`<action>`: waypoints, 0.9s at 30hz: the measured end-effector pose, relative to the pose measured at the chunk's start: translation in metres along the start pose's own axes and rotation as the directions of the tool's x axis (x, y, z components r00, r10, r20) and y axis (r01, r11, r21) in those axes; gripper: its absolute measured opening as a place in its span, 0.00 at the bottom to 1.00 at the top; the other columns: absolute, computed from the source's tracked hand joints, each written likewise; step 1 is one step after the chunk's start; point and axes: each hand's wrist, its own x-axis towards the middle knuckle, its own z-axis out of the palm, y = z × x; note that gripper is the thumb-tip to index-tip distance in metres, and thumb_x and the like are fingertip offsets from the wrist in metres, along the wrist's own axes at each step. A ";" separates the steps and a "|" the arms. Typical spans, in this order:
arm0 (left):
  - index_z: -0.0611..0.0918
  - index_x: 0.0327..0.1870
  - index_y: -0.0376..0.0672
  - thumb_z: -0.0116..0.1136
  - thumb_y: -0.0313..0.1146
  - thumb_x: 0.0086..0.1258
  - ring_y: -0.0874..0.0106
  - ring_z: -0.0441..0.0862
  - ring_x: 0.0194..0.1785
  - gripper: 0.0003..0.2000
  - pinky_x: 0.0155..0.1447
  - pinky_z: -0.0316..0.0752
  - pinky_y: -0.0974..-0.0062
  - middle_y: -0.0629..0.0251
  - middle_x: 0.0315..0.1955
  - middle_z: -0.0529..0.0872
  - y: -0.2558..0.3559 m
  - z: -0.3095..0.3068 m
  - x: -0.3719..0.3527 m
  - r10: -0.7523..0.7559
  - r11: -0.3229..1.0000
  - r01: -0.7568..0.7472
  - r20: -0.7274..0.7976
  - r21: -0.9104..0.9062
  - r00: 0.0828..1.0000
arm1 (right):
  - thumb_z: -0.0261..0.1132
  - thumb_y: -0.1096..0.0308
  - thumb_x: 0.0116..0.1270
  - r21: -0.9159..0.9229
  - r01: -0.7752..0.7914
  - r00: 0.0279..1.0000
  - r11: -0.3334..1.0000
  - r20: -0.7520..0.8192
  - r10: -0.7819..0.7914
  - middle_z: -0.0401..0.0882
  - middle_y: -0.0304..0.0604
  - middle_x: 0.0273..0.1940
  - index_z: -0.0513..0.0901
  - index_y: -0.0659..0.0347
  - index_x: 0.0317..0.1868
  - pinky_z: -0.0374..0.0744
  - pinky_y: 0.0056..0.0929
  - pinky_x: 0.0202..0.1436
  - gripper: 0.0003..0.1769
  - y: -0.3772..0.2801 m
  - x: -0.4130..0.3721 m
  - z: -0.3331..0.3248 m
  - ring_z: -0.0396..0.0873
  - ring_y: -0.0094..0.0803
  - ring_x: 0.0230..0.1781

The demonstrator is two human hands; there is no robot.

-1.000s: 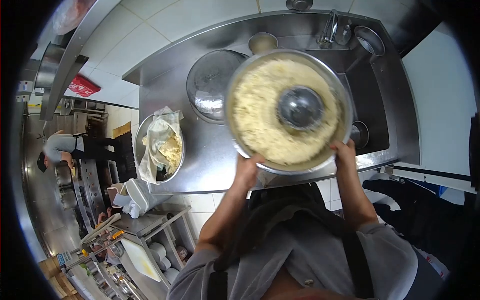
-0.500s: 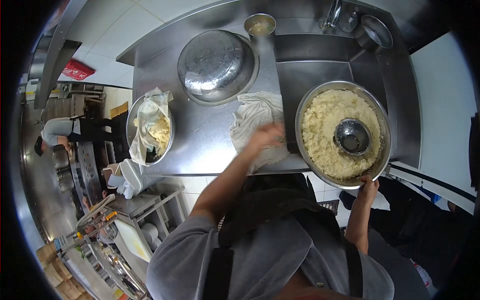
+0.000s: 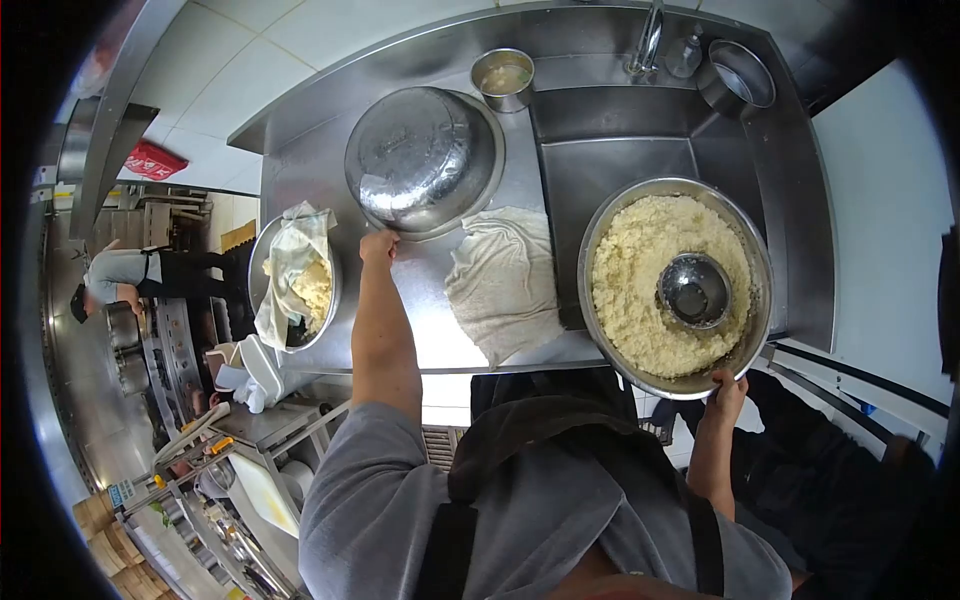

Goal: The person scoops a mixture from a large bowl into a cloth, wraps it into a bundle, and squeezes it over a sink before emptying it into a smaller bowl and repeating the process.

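My right hand (image 3: 728, 390) is closed on the near rim of a large steel bowl (image 3: 596, 338) at the sink's front edge. Pale yellow crumbly food (image 3: 640, 290) fills it, and a small metal bowl (image 3: 694, 290) sits in the food. On the left, my left hand (image 3: 379, 246) is closed at the near rim of an upside-down metal basin (image 3: 420, 155); its fingertips are partly hidden. A crumpled damp cloth (image 3: 505, 285) lies flat on the counter between my hands.
At the counter's left end stands a bowl (image 3: 337, 290) of yellow food with a cloth (image 3: 300, 245) draped over it. A small pot (image 3: 503, 80) is behind the basin. The sink (image 3: 620, 160) has a faucet (image 3: 647, 40) and a round pan (image 3: 738, 78). Another person (image 3: 125, 272) works far left.
My left hand has moved left from over the cloth to the rim of the upside-down basin. The cloth now lies more spread out. My right hand still holds the large bowl.
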 end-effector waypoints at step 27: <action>0.77 0.18 0.33 0.54 0.23 0.53 0.68 0.74 0.13 0.05 0.17 0.70 0.71 0.58 0.15 0.77 0.015 -0.006 -0.050 -0.130 0.974 0.081 -0.229 -0.213 0.965 | 0.60 0.82 0.48 0.006 0.020 0.999 1.000 -0.046 -0.020 0.76 0.41 0.28 0.75 0.68 0.33 0.73 0.28 0.34 0.09 -0.022 -0.014 0.022 0.75 0.32 0.27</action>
